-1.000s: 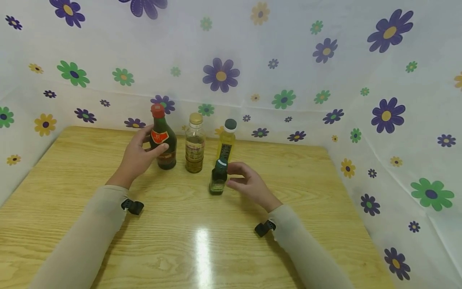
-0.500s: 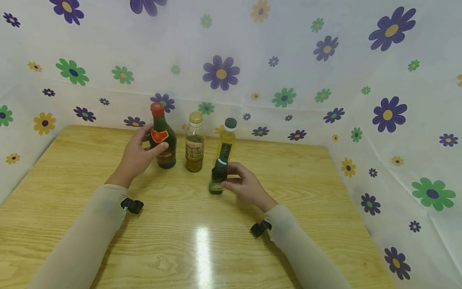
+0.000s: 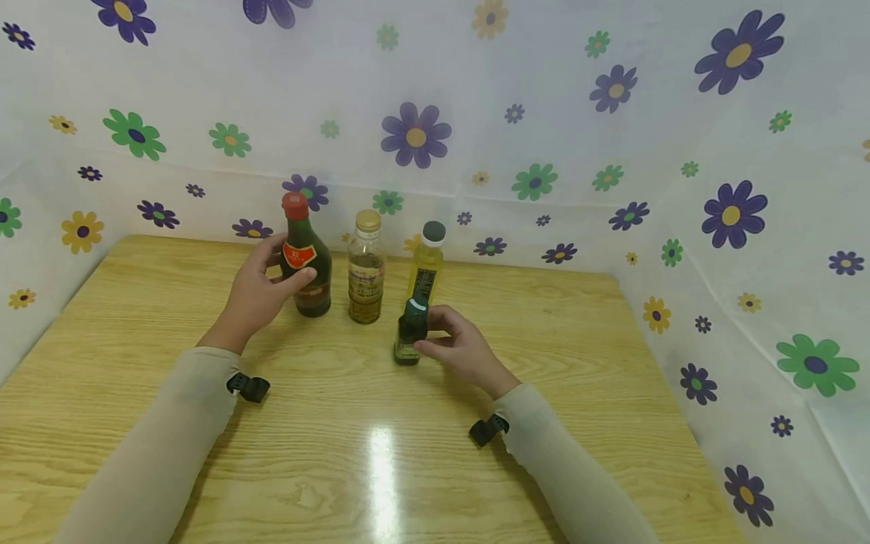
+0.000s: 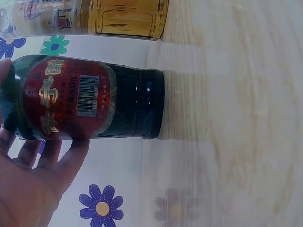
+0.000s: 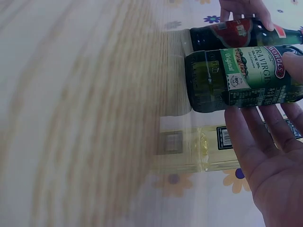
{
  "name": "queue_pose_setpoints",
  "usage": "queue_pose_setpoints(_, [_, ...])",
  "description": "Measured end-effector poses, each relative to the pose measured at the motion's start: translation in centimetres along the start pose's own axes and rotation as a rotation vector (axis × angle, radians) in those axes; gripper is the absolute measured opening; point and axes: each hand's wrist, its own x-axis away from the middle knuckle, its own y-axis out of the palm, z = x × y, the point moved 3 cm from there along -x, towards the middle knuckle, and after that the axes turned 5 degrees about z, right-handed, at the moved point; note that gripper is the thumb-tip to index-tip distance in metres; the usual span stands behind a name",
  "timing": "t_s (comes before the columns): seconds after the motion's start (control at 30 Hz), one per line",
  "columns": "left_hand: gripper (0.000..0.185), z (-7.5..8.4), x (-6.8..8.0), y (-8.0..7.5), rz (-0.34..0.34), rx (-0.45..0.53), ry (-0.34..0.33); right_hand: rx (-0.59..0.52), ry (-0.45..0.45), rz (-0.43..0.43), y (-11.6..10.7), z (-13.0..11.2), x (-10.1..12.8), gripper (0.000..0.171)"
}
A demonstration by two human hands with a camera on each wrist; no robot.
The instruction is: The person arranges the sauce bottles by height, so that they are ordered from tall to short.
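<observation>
At the left of the head view, a dark vinegar bottle (image 3: 313, 291) with a red cap stands upright on the table. My left hand (image 3: 254, 291) holds it, thumb across the front and fingers behind. Its red label (image 4: 68, 97) faces the left wrist camera. Nearer the middle stands a small dark green olive oil bottle (image 3: 408, 336). My right hand (image 3: 465, 351) grips this from the right, with the thumb on the near side. In the right wrist view, the olive oil label (image 5: 255, 71) shows between thumb and fingers. Both bottles appear to rest on the wood.
A clear bottle (image 3: 365, 291) of amber liquid with a gold cap stands between the two held bottles. Behind the olive oil is a yellow oil bottle (image 3: 426, 264) with a dark green cap, partly hidden. A flower-patterned sheet (image 3: 544, 75) encloses the wooden table (image 3: 306, 453) at back and sides.
My right hand has moved slightly left, and its thumb has come onto the olive oil bottle. The left hand keeps its hold on the vinegar bottle, with no clear movement.
</observation>
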Motion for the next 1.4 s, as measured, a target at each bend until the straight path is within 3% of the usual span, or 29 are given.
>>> queue_pose_setpoints(0.4, [0.074, 0.5, 0.2, 0.0, 0.001, 0.006, -0.005, 0.061, 0.003, 0.013, -0.2, -0.2, 0.0, 0.045])
queue_pose_setpoints(0.73, [0.075, 0.1, 0.1, 0.1, -0.006, -0.001, 0.003, 0.101, -0.018, 0.096, -1.0, 2.9, -0.1, 0.048])
queue_pose_setpoints(0.9, [0.075, 0.2, 0.1, 0.0, -0.004, 0.003, 0.006, 0.120, -0.016, 0.129, -2.1, 2.5, 0.0, 0.045])
queue_pose_setpoints(1.17, [0.076, 0.2, 0.3, 0.0, -0.013, 0.006, -0.011, 0.179, -0.052, 0.131, -4.0, -0.4, 1.2, 0.044])
queue_pose_setpoints(1.4, [0.075, 0.0, 0.1, 0.0, -0.002, 0.002, -0.003, 0.198, -0.034, 0.175, -6.7, 2.7, 0.8, 0.046])
